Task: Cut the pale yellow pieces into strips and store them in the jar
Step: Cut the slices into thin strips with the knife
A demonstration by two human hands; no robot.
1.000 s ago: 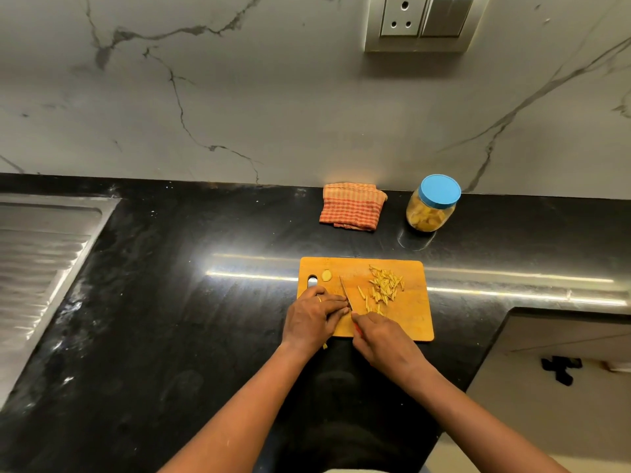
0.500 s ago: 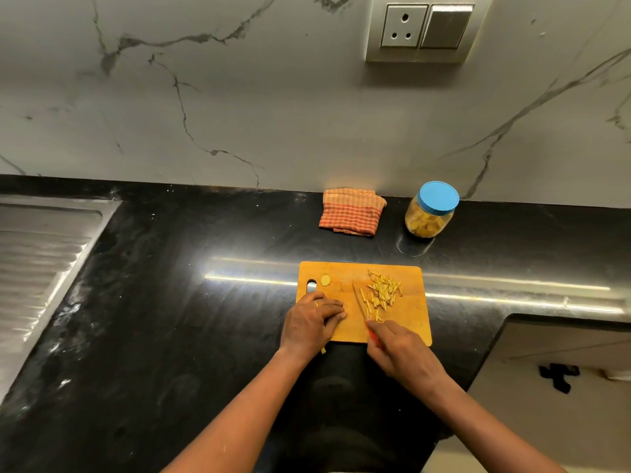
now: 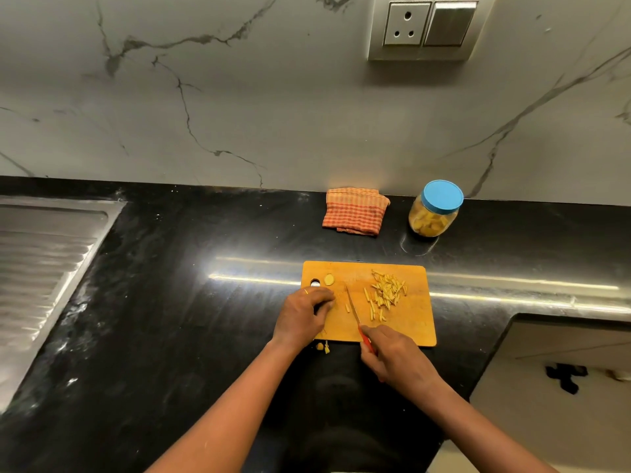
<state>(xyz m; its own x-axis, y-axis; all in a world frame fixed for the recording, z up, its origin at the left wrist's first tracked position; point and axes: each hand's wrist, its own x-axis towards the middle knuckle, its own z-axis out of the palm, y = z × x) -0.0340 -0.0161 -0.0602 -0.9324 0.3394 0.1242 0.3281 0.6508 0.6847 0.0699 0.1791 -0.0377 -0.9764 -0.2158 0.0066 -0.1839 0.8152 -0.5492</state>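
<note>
Counter [image 3: 191, 302]: black polished stone, against a grey-veined marble wall.
Cutting board [image 3: 406, 332]: orange-brown and rectangular, lying flat on the counter in front of the person.
Strips [image 3: 389, 292]: loose pale yellow heap on the board's 1 to 2 o'clock area, with a few trailing toward 5 o'clock.
Lone strip [image 3: 348, 307]: lies just at 9 o'clock of the blade, apart from the heap.
Round slice [image 3: 328, 278]: uncut pale yellow piece at the board's 10 o'clock corner, just beside the hanging hole.
Knife [image 3: 353, 307]: thin blade with its tip toward 11 o'clock, on or just over the board's middle; contact cannot be told. The handle is red.
Right hand [image 3: 397, 360]: at the board's 6 o'clock edge, fingers clenched round the red handle.
Left hand [image 3: 302, 317]: on the board's 9 o'clock edge, fingers curled under, knuckles up. Whether they pinch a piece cannot be told.
Scraps [image 3: 322, 347]: small yellow bits on the counter, just off the board's 7 o'clock corner.
Jar [image 3: 433, 218]: clear, holding yellow pieces, with a blue lid on; stands upright at 1 o'clock of the board, near the wall.
Cloth [image 3: 355, 215]: folded orange check, at 12 o'clock of the board and 9 o'clock of the jar.
Drainboard [image 3: 44, 264]: ribbed steel, at far 9 o'clock.
</note>
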